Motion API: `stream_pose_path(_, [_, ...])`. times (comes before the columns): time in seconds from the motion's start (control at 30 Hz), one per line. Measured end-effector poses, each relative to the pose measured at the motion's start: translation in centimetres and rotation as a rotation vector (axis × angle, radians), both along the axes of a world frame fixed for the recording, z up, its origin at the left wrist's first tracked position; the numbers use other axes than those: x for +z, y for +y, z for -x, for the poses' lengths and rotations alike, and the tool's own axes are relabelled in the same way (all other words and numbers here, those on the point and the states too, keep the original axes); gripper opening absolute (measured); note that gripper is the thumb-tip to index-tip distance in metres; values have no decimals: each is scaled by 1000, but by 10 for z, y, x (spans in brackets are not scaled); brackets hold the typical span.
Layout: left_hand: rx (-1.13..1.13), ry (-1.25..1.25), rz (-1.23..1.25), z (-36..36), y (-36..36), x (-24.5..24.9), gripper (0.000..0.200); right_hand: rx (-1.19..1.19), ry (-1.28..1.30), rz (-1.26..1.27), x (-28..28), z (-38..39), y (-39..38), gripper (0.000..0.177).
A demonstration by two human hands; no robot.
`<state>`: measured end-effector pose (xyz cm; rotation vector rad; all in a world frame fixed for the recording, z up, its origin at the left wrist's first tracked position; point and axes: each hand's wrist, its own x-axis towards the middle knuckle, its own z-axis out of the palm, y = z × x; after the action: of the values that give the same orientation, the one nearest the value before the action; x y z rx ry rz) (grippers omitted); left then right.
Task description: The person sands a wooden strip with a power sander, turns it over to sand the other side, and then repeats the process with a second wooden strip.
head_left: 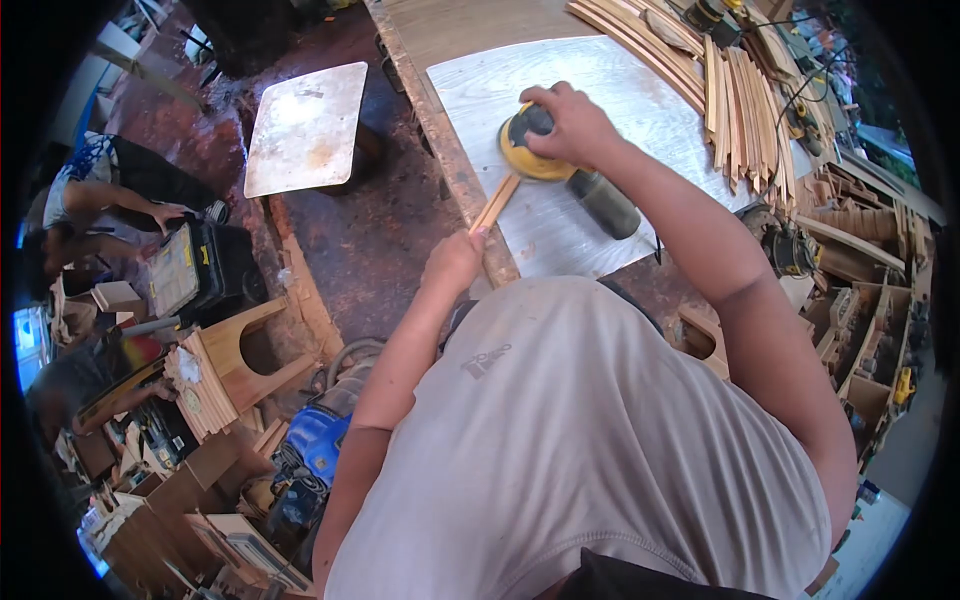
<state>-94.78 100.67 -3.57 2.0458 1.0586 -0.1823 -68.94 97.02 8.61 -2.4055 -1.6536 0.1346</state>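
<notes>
Two hands at work on bench, seen from above over wearer's grey shirt. Right hand [572, 122] closed over top of yellow sander [530, 158], fingers wrapped round its black cap. Sander's dark dust canister [606, 203] sticks out toward the body. Thin wood strip [497, 203] runs at a slant, upper end under the sander's pad edge. Left hand [452, 262] grips strip's lower end, fingers curled tight round it. Strip lies along near-left edge of pale board [640, 95], which lies flat on the workbench [440, 130]. Far right of board: pile of loose wood slats [745, 105], fanned out, w/ power tools and cords beyond. Floor left of bench: small pale tabletop [305, 125], wooden box w/ round cutout [240, 360], blue machine [320, 440] nearer the wearer. Another person crouches far left, hand [165, 212] just above open organiser case [178, 270]; can't tell if touching.
</notes>
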Motion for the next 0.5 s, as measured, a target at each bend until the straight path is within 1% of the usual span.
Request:
stream_pose_path(0.07, [-1, 14, 2, -2, 1, -1, 57, 72, 35, 37, 0, 15, -6, 53])
stream_pose_path(0.13, [-27, 28, 17, -2, 2, 0, 56, 66, 28, 25, -2, 14, -6, 53])
stream_pose_path(0.2, [-29, 30, 15, -1, 1, 0, 56, -31, -19, -51, -9, -2, 0, 53])
stream_pose_path(0.27, [-28, 26, 8, -2, 3, 0, 56, -51, -18, -27, -6, -18, 6, 54])
stream_pose_path(0.33, [-33, 40, 7, -2, 5, -2, 55, -96, -70, 14, -5, -28, 6, 54])
stream_pose_path(0.5, [-38, 32, -7, -2, 2, 2, 55, -93, 35, 2, -4, -18, -8, 55])
